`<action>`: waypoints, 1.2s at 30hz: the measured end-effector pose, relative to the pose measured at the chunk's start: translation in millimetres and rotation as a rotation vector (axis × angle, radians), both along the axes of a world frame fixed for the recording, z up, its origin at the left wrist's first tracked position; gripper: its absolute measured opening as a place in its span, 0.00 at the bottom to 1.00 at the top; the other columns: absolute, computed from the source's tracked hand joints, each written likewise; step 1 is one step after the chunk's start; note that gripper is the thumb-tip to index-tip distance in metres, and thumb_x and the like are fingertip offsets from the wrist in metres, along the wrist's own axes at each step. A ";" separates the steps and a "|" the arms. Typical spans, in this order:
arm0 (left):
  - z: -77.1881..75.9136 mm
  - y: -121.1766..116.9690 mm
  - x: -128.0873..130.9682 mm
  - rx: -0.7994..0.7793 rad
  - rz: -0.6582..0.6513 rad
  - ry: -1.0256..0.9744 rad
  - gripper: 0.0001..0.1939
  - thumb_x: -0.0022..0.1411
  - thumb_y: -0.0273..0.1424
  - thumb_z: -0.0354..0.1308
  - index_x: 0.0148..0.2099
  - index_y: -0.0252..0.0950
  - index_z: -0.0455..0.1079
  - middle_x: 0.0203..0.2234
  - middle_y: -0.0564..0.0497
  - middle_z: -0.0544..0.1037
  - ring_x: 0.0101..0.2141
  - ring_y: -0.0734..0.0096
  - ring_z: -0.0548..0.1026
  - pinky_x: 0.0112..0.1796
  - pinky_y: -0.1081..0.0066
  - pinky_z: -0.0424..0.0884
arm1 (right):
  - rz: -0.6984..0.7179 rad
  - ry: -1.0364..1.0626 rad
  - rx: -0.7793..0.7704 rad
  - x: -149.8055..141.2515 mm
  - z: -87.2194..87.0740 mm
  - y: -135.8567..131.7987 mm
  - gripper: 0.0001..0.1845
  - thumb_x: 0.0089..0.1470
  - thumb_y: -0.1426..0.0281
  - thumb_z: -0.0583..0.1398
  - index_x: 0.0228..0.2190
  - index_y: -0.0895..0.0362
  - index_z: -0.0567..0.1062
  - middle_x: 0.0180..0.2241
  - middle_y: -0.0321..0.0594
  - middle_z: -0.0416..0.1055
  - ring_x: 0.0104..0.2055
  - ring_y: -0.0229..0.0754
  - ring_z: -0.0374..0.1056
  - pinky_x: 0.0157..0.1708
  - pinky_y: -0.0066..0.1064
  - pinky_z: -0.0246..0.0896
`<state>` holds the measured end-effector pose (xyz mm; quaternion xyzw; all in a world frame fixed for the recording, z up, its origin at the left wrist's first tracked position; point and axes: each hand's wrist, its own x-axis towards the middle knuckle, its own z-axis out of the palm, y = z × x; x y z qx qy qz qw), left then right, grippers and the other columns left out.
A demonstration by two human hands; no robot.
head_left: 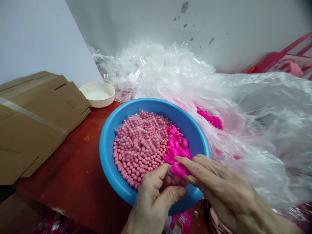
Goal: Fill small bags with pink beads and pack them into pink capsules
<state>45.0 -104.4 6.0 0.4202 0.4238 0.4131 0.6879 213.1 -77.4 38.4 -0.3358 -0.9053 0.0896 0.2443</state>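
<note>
A blue plastic basin [107,146] stands on a red table. It holds a heap of small pink balls [133,154] on the left and bright pink plastic pieces [176,144] on the right, with small clear bags lying on the balls. Over the basin's near rim my left hand [152,201] pinches a small clear bag of pink balls [174,180] between thumb and fingers. My right hand [214,185] meets it from the right, its fingertips closed on a bright pink plastic piece [179,169] at the bag's mouth.
A flattened cardboard box [31,120] lies on the left. A cream round lid [97,94] sits behind it. A heap of small clear bags [151,65] lies against the wall. A big clear plastic sack [255,130] with more pink pieces [211,118] fills the right. A red basket [287,61] stands far right.
</note>
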 end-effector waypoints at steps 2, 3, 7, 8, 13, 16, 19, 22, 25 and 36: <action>-2.9 -1.0 1.0 -0.006 0.016 -0.006 0.06 0.57 0.29 0.59 0.38 0.35 0.75 0.28 0.51 0.73 0.32 0.68 0.69 0.32 0.73 0.67 | -0.005 -0.025 0.100 0.1 -6.3 -1.7 0.23 0.57 0.81 0.48 0.55 0.64 0.60 0.27 0.39 0.68 0.29 0.39 0.67 0.29 0.30 0.67; -4.6 -2.0 1.4 -0.009 0.031 -0.001 0.07 0.57 0.29 0.59 0.39 0.36 0.75 0.30 0.50 0.74 0.33 0.67 0.69 0.33 0.72 0.68 | -0.011 -0.011 0.136 -0.6 -9.0 -2.3 0.23 0.57 0.81 0.48 0.55 0.64 0.60 0.28 0.40 0.69 0.29 0.39 0.67 0.29 0.30 0.67; -10.7 -6.1 2.1 0.022 0.082 0.037 0.11 0.56 0.29 0.60 0.43 0.38 0.75 0.34 0.48 0.77 0.37 0.62 0.72 0.38 0.67 0.70 | -0.039 0.040 0.140 -3.9 -13.0 -3.5 0.27 0.55 0.82 0.48 0.56 0.60 0.59 0.29 0.40 0.71 0.30 0.40 0.69 0.29 0.30 0.68; -11.3 -6.8 2.1 0.035 0.088 0.050 0.12 0.56 0.29 0.60 0.44 0.38 0.75 0.35 0.48 0.77 0.38 0.61 0.72 0.39 0.67 0.71 | -0.037 0.049 0.126 -4.3 -12.3 -3.6 0.27 0.54 0.82 0.48 0.56 0.60 0.60 0.30 0.40 0.71 0.30 0.40 0.69 0.30 0.29 0.68; -9.7 -7.5 1.5 0.047 0.096 0.097 0.15 0.56 0.28 0.60 0.47 0.39 0.74 0.39 0.46 0.78 0.43 0.57 0.72 0.43 0.63 0.70 | -0.021 0.067 0.006 -3.0 -6.8 -2.7 0.22 0.57 0.81 0.50 0.53 0.60 0.62 0.25 0.36 0.67 0.26 0.37 0.65 0.25 0.26 0.65; -11.8 -9.9 1.6 0.019 0.091 0.077 0.17 0.56 0.27 0.60 0.49 0.39 0.73 0.42 0.46 0.78 0.46 0.55 0.71 0.45 0.62 0.70 | -0.014 0.081 -0.013 -1.5 -7.7 -2.9 0.23 0.58 0.81 0.50 0.55 0.58 0.61 0.26 0.35 0.67 0.27 0.37 0.66 0.25 0.25 0.65; -18.8 -15.9 2.3 0.006 0.172 0.056 0.20 0.55 0.28 0.62 0.51 0.41 0.72 0.44 0.47 0.77 0.47 0.55 0.71 0.46 0.64 0.70 | -0.010 0.097 -0.002 -1.5 -12.4 -4.6 0.26 0.57 0.81 0.51 0.57 0.58 0.59 0.27 0.36 0.67 0.26 0.37 0.66 0.25 0.26 0.66; -25.1 -20.1 3.0 -0.009 0.260 0.063 0.21 0.54 0.29 0.63 0.52 0.43 0.72 0.45 0.48 0.77 0.49 0.55 0.71 0.47 0.65 0.69 | -0.004 0.123 0.008 -2.7 -17.6 -5.8 0.30 0.55 0.82 0.50 0.59 0.58 0.57 0.31 0.40 0.71 0.30 0.39 0.69 0.31 0.29 0.69; -26.5 -17.8 3.2 -0.018 0.226 0.044 0.20 0.53 0.29 0.63 0.50 0.41 0.73 0.42 0.47 0.78 0.47 0.54 0.72 0.45 0.64 0.70 | 0.008 0.145 -0.016 -3.8 -20.4 -4.6 0.31 0.55 0.81 0.50 0.59 0.56 0.56 0.33 0.41 0.73 0.33 0.40 0.71 0.31 0.29 0.70; -16.2 -16.0 4.3 0.007 0.213 0.130 0.17 0.56 0.30 0.62 0.49 0.42 0.73 0.41 0.49 0.77 0.42 0.59 0.72 0.42 0.68 0.69 | 0.044 0.052 0.150 -1.5 -21.6 -10.5 0.32 0.56 0.82 0.50 0.61 0.66 0.51 0.34 0.48 0.73 0.33 0.45 0.69 0.30 0.35 0.70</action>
